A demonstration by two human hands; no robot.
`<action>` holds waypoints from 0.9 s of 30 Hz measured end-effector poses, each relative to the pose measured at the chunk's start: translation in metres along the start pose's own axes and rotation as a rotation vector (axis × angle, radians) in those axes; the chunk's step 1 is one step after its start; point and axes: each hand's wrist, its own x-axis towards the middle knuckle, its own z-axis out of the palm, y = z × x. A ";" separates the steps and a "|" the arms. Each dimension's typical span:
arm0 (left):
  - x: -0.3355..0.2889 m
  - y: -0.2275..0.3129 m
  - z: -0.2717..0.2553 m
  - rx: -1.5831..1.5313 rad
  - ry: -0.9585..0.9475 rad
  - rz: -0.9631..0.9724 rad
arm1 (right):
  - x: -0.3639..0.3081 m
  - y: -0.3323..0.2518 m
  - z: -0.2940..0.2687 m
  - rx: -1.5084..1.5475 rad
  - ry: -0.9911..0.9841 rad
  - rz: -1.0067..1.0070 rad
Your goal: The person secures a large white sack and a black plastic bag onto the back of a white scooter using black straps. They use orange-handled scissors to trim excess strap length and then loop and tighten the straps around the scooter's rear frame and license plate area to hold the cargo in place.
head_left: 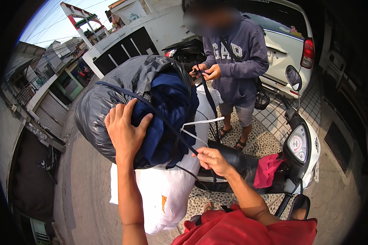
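A big black plastic bag (110,92), gaping over dark blue cloth (165,92), lies on top of a white sack (167,194) at the back of a scooter's seat (233,161). My left hand (126,128) presses on the bag and cloth, fingers spread, holding nothing. Across the bundle runs a dark strap (167,122). Its lower end is pinched in my right hand (212,160), just above the seat. White string (202,121) sticks out beside the cloth.
Opposite me, a person in a grey-blue hoodie (243,51) handles a black strap (209,98). A red cloth (268,170) hangs ahead of the seat, near the scooter's dashboard (297,143). Behind stand a white car (288,41) and another motorbike (188,51). A paved lane (79,175) runs at left.
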 end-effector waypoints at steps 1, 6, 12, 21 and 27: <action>0.000 0.000 0.000 -0.004 0.004 0.004 | -0.001 0.000 0.000 -0.001 0.002 -0.003; 0.000 -0.001 0.001 0.000 0.000 0.002 | -0.002 -0.002 0.001 0.004 0.005 -0.008; 0.000 -0.001 0.001 0.007 -0.011 -0.002 | -0.002 -0.001 0.000 0.015 0.000 -0.010; 0.000 -0.001 0.000 0.009 -0.004 0.007 | 0.001 0.001 -0.001 0.022 0.000 -0.007; 0.000 0.000 0.001 -0.008 0.004 0.007 | 0.001 0.001 0.000 0.008 0.003 -0.011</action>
